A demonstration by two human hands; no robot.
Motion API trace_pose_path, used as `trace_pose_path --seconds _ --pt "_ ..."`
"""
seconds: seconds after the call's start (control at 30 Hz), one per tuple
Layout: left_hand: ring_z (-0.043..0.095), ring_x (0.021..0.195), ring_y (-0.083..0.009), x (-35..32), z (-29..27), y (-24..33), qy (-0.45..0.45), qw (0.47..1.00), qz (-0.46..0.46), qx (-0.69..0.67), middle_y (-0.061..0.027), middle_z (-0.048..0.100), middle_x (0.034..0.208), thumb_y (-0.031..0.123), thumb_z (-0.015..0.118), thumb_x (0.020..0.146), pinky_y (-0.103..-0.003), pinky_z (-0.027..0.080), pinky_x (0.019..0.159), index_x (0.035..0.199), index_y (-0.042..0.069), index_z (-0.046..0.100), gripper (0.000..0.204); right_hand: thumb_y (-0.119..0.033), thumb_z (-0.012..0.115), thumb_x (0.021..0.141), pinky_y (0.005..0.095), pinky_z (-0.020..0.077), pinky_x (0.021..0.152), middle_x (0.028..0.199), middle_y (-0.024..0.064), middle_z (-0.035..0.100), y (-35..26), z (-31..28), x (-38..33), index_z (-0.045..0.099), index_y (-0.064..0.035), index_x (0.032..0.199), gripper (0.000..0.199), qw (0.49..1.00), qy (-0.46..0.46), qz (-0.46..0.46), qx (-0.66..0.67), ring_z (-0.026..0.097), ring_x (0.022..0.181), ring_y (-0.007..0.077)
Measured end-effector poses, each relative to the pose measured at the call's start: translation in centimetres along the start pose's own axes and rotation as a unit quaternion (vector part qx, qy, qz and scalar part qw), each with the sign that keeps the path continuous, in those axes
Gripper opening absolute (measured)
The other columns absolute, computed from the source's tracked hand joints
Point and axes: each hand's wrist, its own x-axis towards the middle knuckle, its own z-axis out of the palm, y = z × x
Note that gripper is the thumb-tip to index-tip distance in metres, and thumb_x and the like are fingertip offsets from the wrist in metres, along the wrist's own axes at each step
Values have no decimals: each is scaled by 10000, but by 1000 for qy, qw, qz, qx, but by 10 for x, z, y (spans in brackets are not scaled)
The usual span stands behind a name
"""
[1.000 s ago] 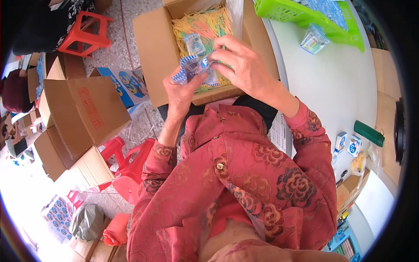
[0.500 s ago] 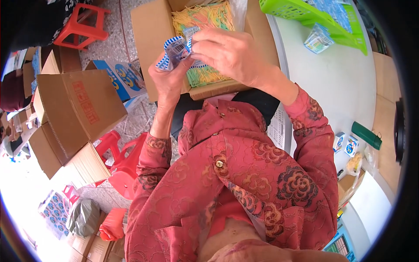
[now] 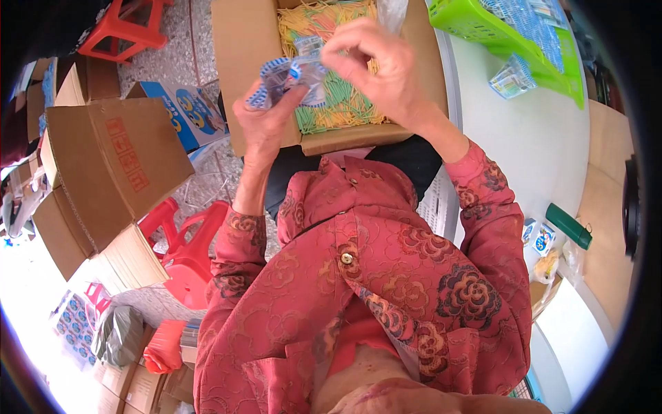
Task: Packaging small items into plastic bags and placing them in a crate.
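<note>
Both hands have risen over the cardboard box (image 3: 256,62); left hand (image 3: 265,124) and right hand (image 3: 379,69) pinch blue-white packets (image 3: 283,79)

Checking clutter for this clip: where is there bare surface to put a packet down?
The white table is bare between the open box, the green basket and the green tube; one loose packet lies by the basket. The box is full of sticks, and both hands, left and right, work above it.

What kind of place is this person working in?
Most likely a small packing workshop or home workroom. Both hands hold small blue-and-white packets over an open cardboard box of yellow and green strips, with more cartons on the floor and a green basket of packets.
</note>
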Motion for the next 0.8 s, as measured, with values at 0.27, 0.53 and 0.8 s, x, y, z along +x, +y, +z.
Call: trace_pose_path --seconds 0.27,0.53,0.8 --pt "585 787 -97 0 -29 -1 65 996 21 -57 -40 637 898 -46 684 721 -234 468 726 971 -24 629 256 -167 618 770 283 469 602 741 74 640 154 36 -62 643 -37 850 155 942 -169 290 1 598 656 151" --pt "582 780 -100 -8 -37 -2 86 994 5 -63 -41 635 896 -24 696 718 -240 465 723 966 -23 627 257 -205 679 675 396 492 668 804 198 630 240 86 -119 635 -13 902 301 887 -287 272 -238 617 739 347" --pt "573 771 -85 -8 -41 -8 93 994 -16 -56 -30 634 877 -16 701 720 -229 464 717 951 -15 631 242 -250 693 625 454 482 682 791 248 609 223 110 -117 593 31 789 340 864 -226 356 -276 596 768 394"
